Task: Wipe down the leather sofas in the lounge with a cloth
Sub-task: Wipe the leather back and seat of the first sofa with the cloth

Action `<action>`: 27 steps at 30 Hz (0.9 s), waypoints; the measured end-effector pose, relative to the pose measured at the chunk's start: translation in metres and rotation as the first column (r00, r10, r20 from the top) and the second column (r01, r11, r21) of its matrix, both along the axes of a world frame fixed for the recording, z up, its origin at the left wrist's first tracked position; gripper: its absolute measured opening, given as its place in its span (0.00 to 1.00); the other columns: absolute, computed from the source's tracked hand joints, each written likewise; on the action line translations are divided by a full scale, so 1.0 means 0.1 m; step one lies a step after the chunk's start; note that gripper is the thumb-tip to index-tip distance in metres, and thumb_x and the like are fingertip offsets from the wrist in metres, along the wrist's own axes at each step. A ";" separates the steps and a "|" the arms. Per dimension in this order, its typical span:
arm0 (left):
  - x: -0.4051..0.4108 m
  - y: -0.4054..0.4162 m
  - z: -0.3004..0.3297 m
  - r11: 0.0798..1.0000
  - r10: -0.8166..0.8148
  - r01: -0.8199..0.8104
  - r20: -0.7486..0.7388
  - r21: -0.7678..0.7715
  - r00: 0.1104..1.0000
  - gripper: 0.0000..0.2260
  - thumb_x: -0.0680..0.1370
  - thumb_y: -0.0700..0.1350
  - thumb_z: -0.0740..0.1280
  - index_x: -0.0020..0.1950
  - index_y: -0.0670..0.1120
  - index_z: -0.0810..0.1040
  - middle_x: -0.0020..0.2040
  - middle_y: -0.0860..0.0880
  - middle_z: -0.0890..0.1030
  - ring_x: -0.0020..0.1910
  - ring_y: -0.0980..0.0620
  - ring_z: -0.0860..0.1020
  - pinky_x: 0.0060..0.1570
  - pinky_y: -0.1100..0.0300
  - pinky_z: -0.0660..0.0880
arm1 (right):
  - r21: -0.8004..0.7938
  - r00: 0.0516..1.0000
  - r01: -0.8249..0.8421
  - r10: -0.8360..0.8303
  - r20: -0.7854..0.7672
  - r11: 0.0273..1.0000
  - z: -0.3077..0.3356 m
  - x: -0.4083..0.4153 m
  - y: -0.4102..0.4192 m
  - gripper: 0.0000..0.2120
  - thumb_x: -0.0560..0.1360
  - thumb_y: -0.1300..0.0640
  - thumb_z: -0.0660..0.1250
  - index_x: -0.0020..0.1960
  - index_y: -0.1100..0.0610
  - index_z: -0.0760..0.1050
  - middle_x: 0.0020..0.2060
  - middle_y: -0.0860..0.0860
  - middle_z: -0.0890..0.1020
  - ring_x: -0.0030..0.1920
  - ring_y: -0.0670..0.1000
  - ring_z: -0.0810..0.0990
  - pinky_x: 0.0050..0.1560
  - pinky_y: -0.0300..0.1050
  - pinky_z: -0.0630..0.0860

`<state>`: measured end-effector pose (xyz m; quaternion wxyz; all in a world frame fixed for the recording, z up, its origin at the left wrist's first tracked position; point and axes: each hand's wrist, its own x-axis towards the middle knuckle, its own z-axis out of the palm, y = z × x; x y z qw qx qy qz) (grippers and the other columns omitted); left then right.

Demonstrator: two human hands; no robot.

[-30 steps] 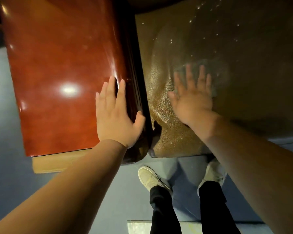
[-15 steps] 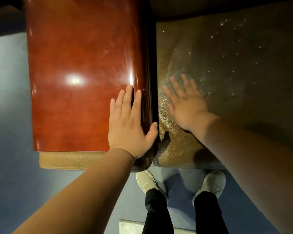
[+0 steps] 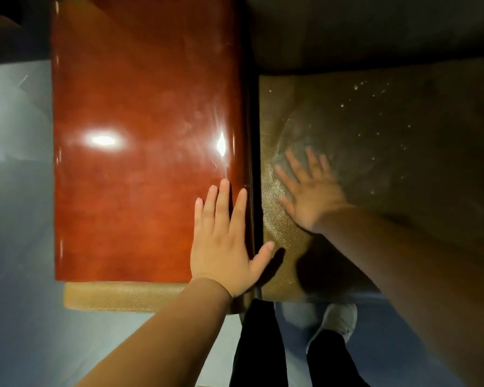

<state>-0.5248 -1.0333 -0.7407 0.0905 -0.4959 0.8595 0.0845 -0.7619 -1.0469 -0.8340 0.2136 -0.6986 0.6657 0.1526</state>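
Note:
The olive-brown leather sofa seat [image 3: 408, 174] fills the right half of the head view, with small bright specks on it. A thin grey-olive cloth [image 3: 310, 135] lies on the seat near its left edge. My right hand [image 3: 310, 196] presses flat on the cloth with its fingers spread. A duller smeared patch surrounds the cloth. My left hand [image 3: 224, 241] rests flat on the glossy red-brown armrest top [image 3: 140, 169], fingers together, thumb over the right edge, holding nothing.
The dark sofa backrest [image 3: 375, 32] runs along the top right. A tan leather front edge [image 3: 118, 297] shows below the armrest. Blue-grey floor [image 3: 17, 208] lies to the left and below. My legs and a white shoe [image 3: 338, 322] stand against the seat front.
My right hand slid the cloth left across the seat, closer to the armrest. My left hand stays planted on the armrest. My view has shifted left and up.

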 end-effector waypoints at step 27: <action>-0.57 -2.25 0.01 0.988 0.118 -0.128 -0.123 -0.082 0.985 0.39 0.79 0.61 0.58 0.86 0.44 0.56 0.87 0.45 0.54 0.85 0.42 0.51 0.83 0.41 0.50 | -0.105 0.999 -0.010 0.014 0.039 0.994 -0.39 -0.37 -1.60 0.33 0.82 0.37 0.40 0.85 0.44 0.48 0.85 0.52 0.46 0.84 0.60 0.42 0.81 0.56 0.35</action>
